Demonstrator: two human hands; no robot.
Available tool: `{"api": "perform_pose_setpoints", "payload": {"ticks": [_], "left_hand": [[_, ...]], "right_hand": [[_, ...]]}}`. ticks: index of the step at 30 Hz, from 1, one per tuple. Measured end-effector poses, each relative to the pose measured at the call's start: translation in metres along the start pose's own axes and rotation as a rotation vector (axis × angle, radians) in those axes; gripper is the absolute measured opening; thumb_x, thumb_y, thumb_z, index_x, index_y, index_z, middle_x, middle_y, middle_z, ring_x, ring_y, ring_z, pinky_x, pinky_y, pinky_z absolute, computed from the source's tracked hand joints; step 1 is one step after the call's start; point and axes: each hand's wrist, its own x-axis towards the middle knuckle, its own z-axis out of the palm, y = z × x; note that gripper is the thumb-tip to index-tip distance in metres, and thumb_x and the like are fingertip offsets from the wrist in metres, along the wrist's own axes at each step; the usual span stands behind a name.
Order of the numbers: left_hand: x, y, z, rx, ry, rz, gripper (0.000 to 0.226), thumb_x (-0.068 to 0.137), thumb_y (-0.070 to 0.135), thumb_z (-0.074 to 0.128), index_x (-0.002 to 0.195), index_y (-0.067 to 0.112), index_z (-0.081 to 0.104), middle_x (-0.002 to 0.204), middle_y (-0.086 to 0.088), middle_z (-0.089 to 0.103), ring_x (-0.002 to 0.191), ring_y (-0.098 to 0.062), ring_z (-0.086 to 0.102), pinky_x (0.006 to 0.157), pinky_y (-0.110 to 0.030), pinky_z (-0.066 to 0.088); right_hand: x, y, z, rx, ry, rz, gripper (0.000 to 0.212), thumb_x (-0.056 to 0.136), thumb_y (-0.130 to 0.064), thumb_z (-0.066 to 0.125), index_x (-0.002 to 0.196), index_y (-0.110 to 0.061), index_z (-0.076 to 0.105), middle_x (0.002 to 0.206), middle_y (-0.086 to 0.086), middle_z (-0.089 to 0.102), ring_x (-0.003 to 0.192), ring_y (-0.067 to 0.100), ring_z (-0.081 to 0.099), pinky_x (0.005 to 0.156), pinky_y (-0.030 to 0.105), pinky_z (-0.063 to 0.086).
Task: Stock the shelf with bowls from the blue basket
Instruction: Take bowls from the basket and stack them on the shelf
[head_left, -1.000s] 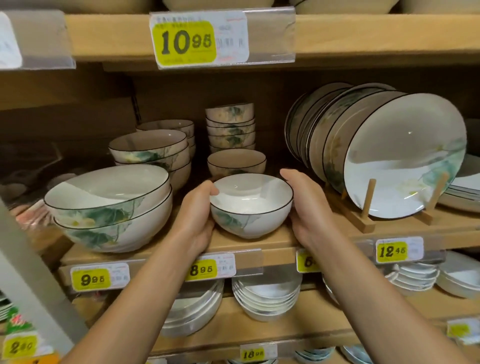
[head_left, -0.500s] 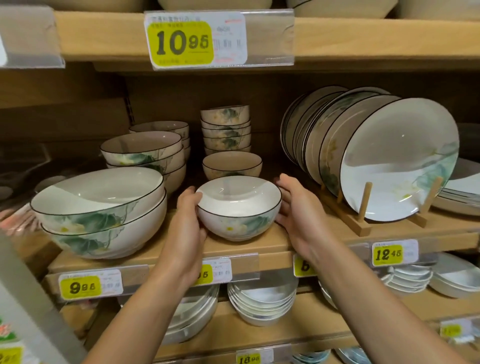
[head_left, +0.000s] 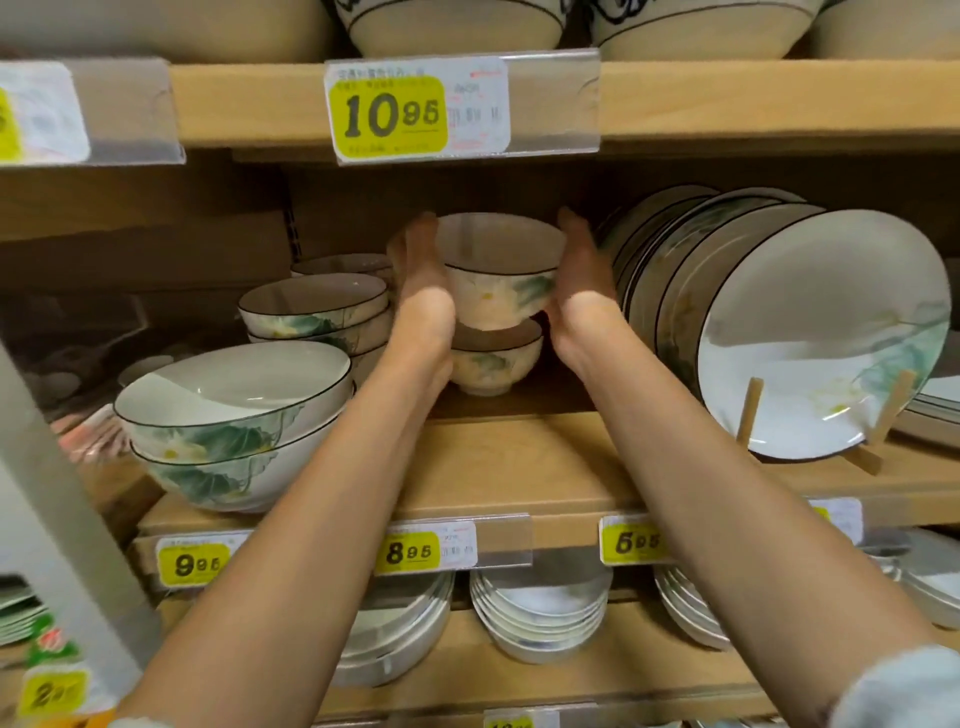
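Wooden shelf (head_left: 519, 467) is carrying two stacked bowls (head_left: 234, 415) at left (leaf-patterned). Both the left hand (head_left: 421, 291) and right hand (head_left: 582, 280) are clasping one small bowl (head_left: 498, 270) directly over one matching bowl (head_left: 493, 364) near the back.

Both forearms reach in from 7 and 5 o'clock. The left hand (head_left: 422, 291) and right hand (head_left: 582, 291) cup a bowl (head_left: 498, 270) between them, fingers toward 12.

bowl (head_left: 500, 270) lifted back, perhaps onto lower bowl (head_left: 493, 361)
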Motion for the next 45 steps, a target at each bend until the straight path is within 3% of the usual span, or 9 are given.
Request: {"api": "perform_pose_setpoints", "payload": {"ticks": [3, 6, 10, 22, 26, 31, 39, 42, 45], "left_hand": [[0.026, -0.022, 0.009, 0.119, 0.1, 0.051, 0.039, 0.102, 0.034, 0.04, 0.134, 0.013, 0.046, 0.143, -0.012, 0.048, 0.13, -0.024, 0.045, 0.112, -0.035, 0.031], [0.033, -0.046, 0.005, 0.175, 0.077, 0.085, 0.044, 0.103, 0.039, 0.034, 0.141, 0.017, 0.043, 0.146, -0.006, 0.046, 0.132, -0.019, 0.042, 0.104, -0.022, 0.028], [0.047, -0.065, -0.002, 0.242, 0.035, 0.054, 0.049, 0.102, 0.048, 0.028, 0.139, 0.022, 0.045, 0.143, -0.004, 0.049, 0.131, -0.021, 0.045, 0.113, -0.036, 0.031], [0.06, -0.098, -0.013, 0.293, 0.185, -0.076, 0.056, 0.098, 0.055, 0.028, 0.139, 0.022, 0.047, 0.136, -0.005, 0.056, 0.122, -0.022, 0.053, 0.108, -0.039, 0.038], [0.057, -0.099, -0.014, 0.316, 0.192, -0.093, 0.058, 0.098, 0.054, 0.026, 0.14, 0.019, 0.047, 0.137, -0.008, 0.056, 0.125, -0.025, 0.052, 0.11, -0.044, 0.037], [0.057, -0.101, -0.014, 0.375, 0.222, -0.04, 0.05, 0.103, 0.042, 0.026, 0.141, 0.018, 0.046, 0.142, -0.008, 0.05, 0.127, -0.025, 0.047, 0.097, -0.028, 0.031], [0.042, -0.08, -0.009, 0.348, 0.238, -0.02, 0.048, 0.101, 0.04, 0.032, 0.143, 0.02, 0.044, 0.145, -0.006, 0.048, 0.132, -0.025, 0.044, 0.113, -0.037, 0.029], [0.03, -0.059, -0.002, 0.323, 0.244, -0.03, 0.048, 0.1, 0.037, 0.033, 0.142, 0.018, 0.044, 0.145, -0.008, 0.048, 0.132, -0.029, 0.044, 0.115, -0.046, 0.031], [0.007, -0.032, 0.005, 0.335, 0.317, -0.108, 0.054, 0.097, 0.049, 0.035, 0.142, 0.021, 0.044, 0.143, -0.006, 0.048, 0.129, -0.029, 0.045, 0.113, -0.039, 0.029]], "right_hand": [[0.031, 0.016, 0.005, -0.029, 0.023, -0.014, 0.045, 0.096, -0.05, 0.043, 0.127, -0.021, 0.055, 0.118, 0.007, 0.063, 0.104, 0.02, 0.059, 0.093, 0.034, 0.046], [0.048, 0.035, 0.002, -0.036, 0.065, 0.026, 0.033, 0.095, -0.054, 0.041, 0.103, -0.028, 0.059, 0.106, 0.003, 0.066, 0.094, 0.016, 0.061, 0.08, 0.03, 0.047], [0.062, 0.057, 0.002, -0.153, 0.096, 0.066, 0.061, 0.092, -0.062, 0.032, 0.128, -0.02, 0.057, 0.129, 0.009, 0.06, 0.119, 0.026, 0.055, 0.106, 0.044, 0.039], [0.069, 0.076, -0.001, -0.308, 0.087, 0.134, 0.074, 0.091, -0.069, 0.024, 0.137, -0.018, 0.05, 0.134, 0.01, 0.056, 0.122, 0.028, 0.052, 0.108, 0.046, 0.037], [0.069, 0.08, -0.002, -0.328, 0.1, 0.115, 0.07, 0.093, -0.066, 0.023, 0.138, -0.018, 0.048, 0.137, 0.01, 0.052, 0.124, 0.029, 0.049, 0.108, 0.044, 0.034], [0.064, 0.081, -0.003, -0.328, 0.099, 0.098, 0.067, 0.094, -0.064, 0.022, 0.135, -0.019, 0.05, 0.134, 0.009, 0.054, 0.123, 0.028, 0.049, 0.106, 0.044, 0.035], [0.053, 0.068, -0.006, -0.192, 0.113, 0.107, 0.054, 0.095, -0.057, 0.035, 0.135, -0.023, 0.049, 0.13, 0.006, 0.056, 0.119, 0.026, 0.051, 0.095, 0.037, 0.039], [0.049, 0.057, -0.007, -0.186, 0.129, -0.001, 0.033, 0.097, -0.04, 0.045, 0.121, -0.02, 0.055, 0.11, 0.001, 0.061, 0.115, 0.026, 0.055, 0.085, 0.033, 0.04], [0.035, 0.033, -0.004, -0.239, 0.117, -0.17, 0.039, 0.095, -0.028, 0.051, 0.131, -0.014, 0.053, 0.125, 0.006, 0.06, 0.118, 0.024, 0.054, 0.086, 0.027, 0.037]]}}
